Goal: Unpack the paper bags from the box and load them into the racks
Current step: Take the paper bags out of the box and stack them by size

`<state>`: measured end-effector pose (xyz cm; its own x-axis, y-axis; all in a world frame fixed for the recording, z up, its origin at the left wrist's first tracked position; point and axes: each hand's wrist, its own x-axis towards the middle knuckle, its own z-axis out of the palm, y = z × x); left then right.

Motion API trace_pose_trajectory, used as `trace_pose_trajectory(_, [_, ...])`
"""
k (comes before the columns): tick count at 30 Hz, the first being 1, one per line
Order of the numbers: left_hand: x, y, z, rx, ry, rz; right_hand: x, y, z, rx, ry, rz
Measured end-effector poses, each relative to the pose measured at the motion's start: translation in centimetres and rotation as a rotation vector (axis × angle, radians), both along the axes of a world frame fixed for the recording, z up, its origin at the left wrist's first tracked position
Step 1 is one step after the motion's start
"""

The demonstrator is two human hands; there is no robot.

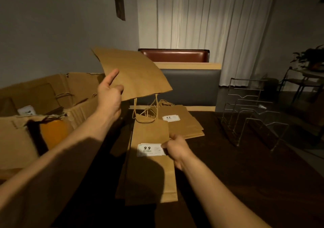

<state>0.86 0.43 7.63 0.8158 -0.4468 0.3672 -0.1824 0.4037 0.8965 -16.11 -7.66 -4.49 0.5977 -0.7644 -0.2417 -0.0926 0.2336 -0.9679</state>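
My left hand point(110, 94) holds a flat brown paper bag point(135, 73) up in the air, its twine handles hanging down. My right hand point(177, 149) pinches the right edge of a stack of paper bags point(149, 175) lying on the dark table, beside a white label printed 9.9. A second pile of bags point(184, 124) lies just behind it. The open cardboard box point(52, 94) with more bags inside stands at the left. Wire racks point(252, 115) stand at the right, with nothing in them.
A dark wooden table point(245, 184) carries everything. Behind it are a grey padded bench back point(191, 86) and a brown chair back point(173, 55). White curtains hang at the rear. A side table with a plant point(310, 59) stands at the far right.
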Motion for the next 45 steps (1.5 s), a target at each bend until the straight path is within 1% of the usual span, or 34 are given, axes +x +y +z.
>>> trace_pose_trajectory(2, [0.3,0.5,-0.1,0.025,-0.013,0.007,2.0,0.1,-1.6,-0.31,0.21,-0.039])
trace_pose_trajectory(3, [0.5,0.7,-0.2,0.032,-0.02,0.007,2.8,0.2,-2.4,-0.472,0.345,-0.044])
trace_pose_trajectory(4, [0.7,0.9,-0.3,0.04,-0.033,0.0,3.0,0.3,-2.8,-0.591,0.477,-0.033])
trace_pose_trajectory(5, [1.0,1.0,-0.3,0.051,-0.041,-0.015,3.0,0.2,-3.2,-0.658,0.567,-0.018])
trace_pose_trajectory(7, [1.3,1.3,-0.5,0.072,-0.049,-0.045,2.8,-0.5,-3.2,-0.681,0.63,0.004])
trace_pose_trajectory(8, [1.3,1.4,-0.6,0.084,-0.064,-0.056,2.5,-1.0,-2.8,-0.675,0.609,-0.007])
trace_pose_trajectory(9, [1.2,1.6,-0.6,0.092,-0.081,-0.065,2.3,-1.7,-2.2,-0.642,0.543,-0.048])
trace_pose_trajectory(11, [0.8,1.8,-0.6,0.096,-0.122,-0.085,1.4,-2.9,0.3,-0.516,0.321,-0.19])
trace_pose_trajectory(12, [0.4,2.0,-0.5,0.093,-0.143,-0.099,0.7,-3.5,2.0,-0.445,0.176,-0.259])
trace_pose_trajectory(13, [0.1,2.0,-0.5,0.097,-0.169,-0.12,0.0,-4.3,3.8,-0.389,0.049,-0.29])
trace_pose_trajectory(14, [-0.2,2.1,-0.5,0.106,-0.204,-0.146,-0.8,-5.0,5.7,-0.336,-0.058,-0.279])
trace_pose_trajectory(16, [-0.7,2.3,-0.7,0.151,-0.309,-0.208,-2.0,-6.2,9.0,-0.181,-0.217,-0.17])
trace_pose_trajectory(19, [-1.1,2.6,-1.0,0.234,-0.496,-0.279,-2.9,-7.6,11.7,0.105,-0.314,0.029])
trace_pose_trajectory(20, [-1.0,2.8,-1.2,0.254,-0.551,-0.294,-3.1,-7.9,12.0,0.157,-0.331,0.075])
trace_pose_trajectory(22, [-0.6,2.9,-1.4,0.332,-0.666,-0.306,-3.8,-8.7,12.3,0.209,-0.382,0.095])
trace_pose_trajectory(24, [-0.1,2.4,-1.3,0.456,-0.782,-0.244,-4.9,-9.1,12.7,0.21,-0.413,0.104])
trace_pose_trajectory(25, [0.0,2.0,-1.2,0.483,-0.762,-0.224,-5.5,-9.1,12.9,0.176,-0.391,0.109])
trace_pose_trajectory(26, [0.0,1.5,-1.2,0.471,-0.682,-0.219,-6.1,-9.0,13.2,0.111,-0.339,0.131])
trace_pose_trajectory(27, [-0.2,1.3,-1.0,0.419,-0.508,-0.251,-6.4,-9.3,13.4,0.009,-0.261,0.136])
trace_pose_trajectory(28, [-0.4,1.2,-0.9,0.344,-0.289,-0.321,-6.6,-9.6,13.4,-0.108,-0.195,0.14])
trace_pose_trajectory(30, [-0.6,0.5,-1.2,0.175,0.168,-0.6,-6.3,-10.1,13.5,-0.289,-0.128,0.102])
trace_pose_trajectory(31, [-0.9,0.2,-1.4,0.15,0.263,-0.672,-6.0,-10.1,13.7,-0.347,-0.114,0.08])
trace_pose_trajectory(32, [-1.4,-0.3,-1.6,0.146,0.275,-0.682,-5.8,-10.1,13.8,-0.39,-0.107,0.051])
trace_pose_trajectory(33, [-1.8,-0.9,-1.9,0.15,0.255,-0.633,-5.6,-10.2,13.8,-0.424,-0.098,0.016])
trace_pose_trajectory(35, [-2.4,-2.5,-2.2,0.137,0.226,-0.499,-5.6,-11.1,13.8,-0.413,-0.074,-0.018])
trace_pose_trajectory(38, [-1.9,-5.2,-2.3,0.108,0.283,-0.426,-5.7,-12.8,12.8,-0.342,0.067,0.044])
trace_pose_trajectory(40, [-1.6,-6.9,-1.9,0.117,0.293,-0.437,-5.5,-14.1,12.3,-0.398,0.156,-0.021])
trace_pose_trajectory(42, [-1.0,-8.2,-1.8,0.209,0.228,-0.432,-4.8,-15.9,12.2,-0.474,0.173,-0.151])
trace_pose_trajectory(45, [1.1,-9.4,-3.3,0.491,0.055,-0.295,-2.9,-19.2,11.4,-0.484,0.201,-0.203])
